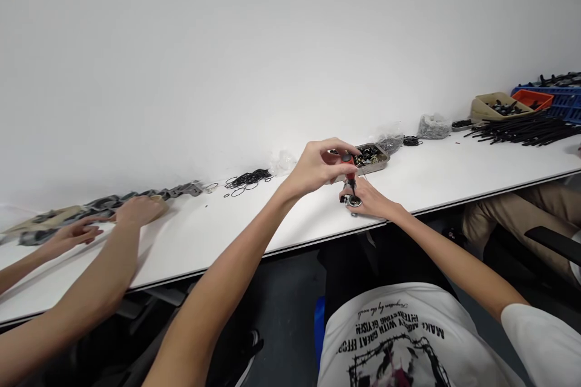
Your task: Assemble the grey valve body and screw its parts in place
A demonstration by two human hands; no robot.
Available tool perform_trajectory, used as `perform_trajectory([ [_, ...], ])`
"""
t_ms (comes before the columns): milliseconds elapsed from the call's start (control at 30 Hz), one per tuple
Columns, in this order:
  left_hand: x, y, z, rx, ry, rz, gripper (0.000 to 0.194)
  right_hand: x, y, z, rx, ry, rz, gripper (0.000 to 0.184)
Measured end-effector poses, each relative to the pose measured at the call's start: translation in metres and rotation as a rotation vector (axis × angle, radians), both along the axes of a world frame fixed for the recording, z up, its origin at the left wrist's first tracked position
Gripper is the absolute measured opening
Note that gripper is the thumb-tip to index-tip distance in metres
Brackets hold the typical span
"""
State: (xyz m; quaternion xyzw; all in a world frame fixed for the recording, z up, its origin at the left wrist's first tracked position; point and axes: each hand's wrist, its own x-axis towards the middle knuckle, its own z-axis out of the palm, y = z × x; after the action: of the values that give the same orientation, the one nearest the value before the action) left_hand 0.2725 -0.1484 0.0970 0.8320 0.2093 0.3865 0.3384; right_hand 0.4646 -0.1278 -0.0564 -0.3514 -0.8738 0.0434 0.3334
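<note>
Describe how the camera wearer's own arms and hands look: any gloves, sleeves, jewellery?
Both arms are bare from the short sleeves down. The left hand and right hand wear no gloves, and no rings, watch or bracelets show. The right sleeve is white, part of a white T-shirt printed with black lettering and a dark graphic. The left sleeve is out of view.

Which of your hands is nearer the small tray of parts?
Left. The left hand, gripping the screwdriver, sits right beside the tray. The right hand holds a small metal part below it, nearer the table edge.
</note>
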Motion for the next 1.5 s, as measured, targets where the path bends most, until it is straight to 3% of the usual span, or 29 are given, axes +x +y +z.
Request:
perform_trajectory([
  [333,0.0,0.005,0.005,-0.042,-0.013,-0.006,0.023,0.001,0.002,-0.003,-0.022,0.011,0.005,0.025],
  [567,-0.007,0.021,0.0,0.024,0.185,0.03,0.019,0.001,0.011,-0.009,-0.033,0.034,0.024,0.027],
  [967,-0.024,0.009,0.015,0.132,0.061,0.153,0.023,0.003,0.009,-0.007,-0.039,0.012,0.024,0.031],
  [1200,-0.017,0.007,0.006,0.1,0.105,0.097,0.024,0.003,0.015,-0.008,-0.061,0.053,0.034,0.028],
  [1500,-0.015,0.007,0.006,0.091,0.074,0.129,0.02,0.002,0.015,-0.007,-0.097,0.068,0.024,0.026],
])
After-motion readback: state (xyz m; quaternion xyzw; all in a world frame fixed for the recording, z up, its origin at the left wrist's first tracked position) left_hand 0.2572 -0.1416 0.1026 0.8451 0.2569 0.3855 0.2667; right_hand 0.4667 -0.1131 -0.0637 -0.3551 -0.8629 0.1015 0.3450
